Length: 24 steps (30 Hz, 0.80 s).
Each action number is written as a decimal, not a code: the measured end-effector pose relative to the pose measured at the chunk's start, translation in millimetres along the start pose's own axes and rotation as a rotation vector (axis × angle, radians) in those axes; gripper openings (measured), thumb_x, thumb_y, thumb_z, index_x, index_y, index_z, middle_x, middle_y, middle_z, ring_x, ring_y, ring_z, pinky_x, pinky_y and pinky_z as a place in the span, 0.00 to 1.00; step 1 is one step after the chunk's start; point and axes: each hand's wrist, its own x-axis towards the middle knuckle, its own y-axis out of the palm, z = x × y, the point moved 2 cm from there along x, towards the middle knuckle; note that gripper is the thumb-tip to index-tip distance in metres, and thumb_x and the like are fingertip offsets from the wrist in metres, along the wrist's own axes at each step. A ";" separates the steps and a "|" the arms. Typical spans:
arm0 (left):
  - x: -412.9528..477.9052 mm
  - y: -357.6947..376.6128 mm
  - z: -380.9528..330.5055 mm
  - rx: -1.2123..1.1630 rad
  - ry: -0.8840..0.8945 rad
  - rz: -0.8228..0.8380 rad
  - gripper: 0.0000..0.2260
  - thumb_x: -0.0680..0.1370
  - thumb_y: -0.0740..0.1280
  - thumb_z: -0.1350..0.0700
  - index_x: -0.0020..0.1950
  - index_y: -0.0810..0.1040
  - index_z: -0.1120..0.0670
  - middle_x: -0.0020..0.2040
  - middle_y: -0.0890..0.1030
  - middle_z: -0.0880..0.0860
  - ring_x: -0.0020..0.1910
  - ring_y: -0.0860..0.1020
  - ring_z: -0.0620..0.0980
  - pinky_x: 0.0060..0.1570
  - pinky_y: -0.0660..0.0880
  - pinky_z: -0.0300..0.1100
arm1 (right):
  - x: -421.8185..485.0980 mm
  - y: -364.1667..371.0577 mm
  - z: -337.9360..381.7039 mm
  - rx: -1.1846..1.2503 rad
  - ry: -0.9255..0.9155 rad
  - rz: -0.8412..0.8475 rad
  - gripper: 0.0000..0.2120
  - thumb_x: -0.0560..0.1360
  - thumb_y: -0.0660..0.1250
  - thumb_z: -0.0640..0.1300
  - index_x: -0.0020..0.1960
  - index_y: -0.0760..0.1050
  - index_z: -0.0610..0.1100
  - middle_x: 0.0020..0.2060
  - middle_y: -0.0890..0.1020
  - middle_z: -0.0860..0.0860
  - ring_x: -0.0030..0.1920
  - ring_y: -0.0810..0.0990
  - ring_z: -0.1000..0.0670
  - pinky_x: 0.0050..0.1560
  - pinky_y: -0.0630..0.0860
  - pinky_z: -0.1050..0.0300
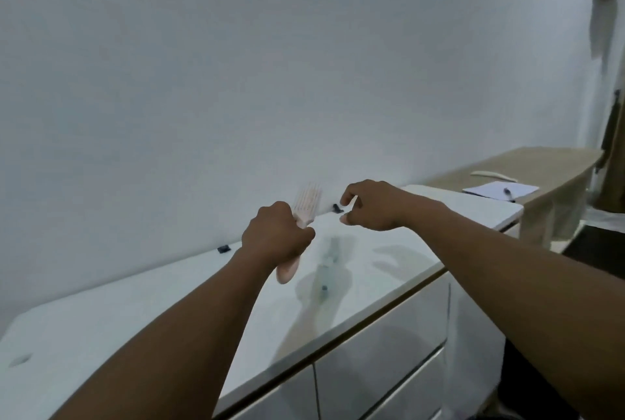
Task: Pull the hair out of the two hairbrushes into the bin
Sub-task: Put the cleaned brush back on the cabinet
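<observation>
My left hand [275,237] grips a pale pink hairbrush [306,205] by its handle, with the head pointing up and the handle end sticking out below the fist. My right hand [370,205] hovers just right of the brush head, thumb and fingers curled apart in a pinch shape; I cannot make out any hair between them. A second, greyish brush [328,267] lies blurred on the white countertop below the hands. No bin is in view.
The white countertop [135,311] runs along a white wall, with drawers [389,352] beneath its front edge. Two small dark clips [223,249] sit at the wall edge. At the right stands a beige table [548,162] with paper [500,189] and a pen.
</observation>
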 end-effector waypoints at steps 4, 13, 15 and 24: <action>4.7 2.2 32.5 0.069 -0.078 -0.002 0.15 0.68 0.68 0.45 0.47 0.74 0.53 0.41 0.79 0.50 0.40 0.80 0.51 0.36 0.72 0.43 | 26.5 30.5 15.7 -0.015 -0.036 0.055 0.20 0.77 0.69 0.55 0.67 0.74 0.50 0.62 0.76 0.50 0.58 0.75 0.48 0.63 0.73 0.52; 12.2 40.9 76.9 0.149 -0.173 0.068 0.14 0.71 0.67 0.44 0.48 0.71 0.52 0.39 0.73 0.48 0.43 0.77 0.54 0.40 0.71 0.43 | 65.5 92.0 16.2 0.041 -0.043 0.131 0.19 0.77 0.69 0.54 0.65 0.75 0.49 0.60 0.79 0.49 0.54 0.77 0.49 0.61 0.76 0.53; 12.6 50.3 82.9 0.165 -0.186 0.092 0.14 0.71 0.67 0.44 0.48 0.71 0.52 0.40 0.73 0.48 0.43 0.76 0.54 0.41 0.71 0.43 | 70.6 102.6 16.4 0.029 -0.056 0.135 0.17 0.77 0.69 0.53 0.64 0.76 0.49 0.60 0.79 0.50 0.52 0.76 0.50 0.57 0.75 0.55; 9.7 73.1 90.8 0.171 -0.218 0.187 0.15 0.74 0.67 0.42 0.47 0.69 0.52 0.41 0.71 0.49 0.44 0.75 0.54 0.43 0.70 0.44 | 79.8 142.2 25.3 -0.128 -0.083 0.207 0.14 0.75 0.71 0.51 0.59 0.81 0.49 0.58 0.82 0.52 0.59 0.80 0.48 0.61 0.78 0.52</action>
